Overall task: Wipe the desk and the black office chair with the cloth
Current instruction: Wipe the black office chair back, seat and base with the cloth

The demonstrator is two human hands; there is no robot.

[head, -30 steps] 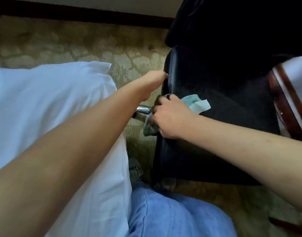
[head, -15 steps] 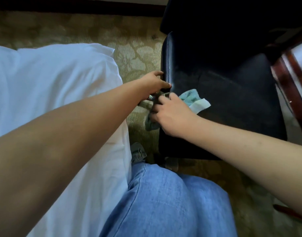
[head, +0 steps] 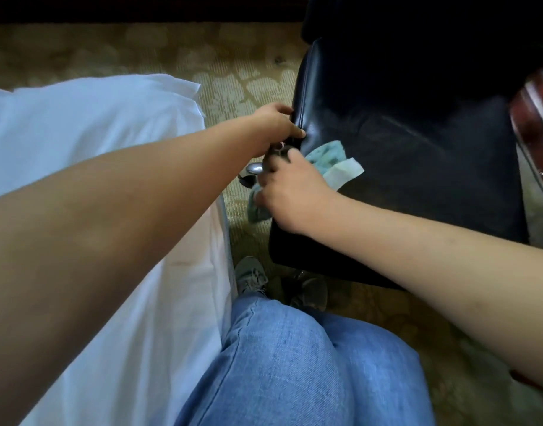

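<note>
The black office chair (head: pixel 417 167) stands in front of me, its leather seat facing up. My left hand (head: pixel 271 126) grips the seat's left edge, thumb on top. My right hand (head: pixel 290 192) holds a teal and white cloth (head: pixel 331 161) bunched against that same left edge, just below my left hand. Part of the cloth hangs down beside the seat under my palm. A chrome part of the chair (head: pixel 254 169) shows between my hands.
A bed with a white sheet (head: pixel 95 142) lies close on the left. The desk's dark red wooden edge (head: pixel 534 130) is at the right. Patterned beige carpet (head: pixel 233 75) covers the floor. My knees in blue jeans (head: pixel 294 364) and a grey shoe (head: pixel 250 276) are below.
The view shifted slightly and the chair sits a little lower in frame. My left hand's thumb has come over the seat edge. My right hand stays at the edge with the cloth.
</note>
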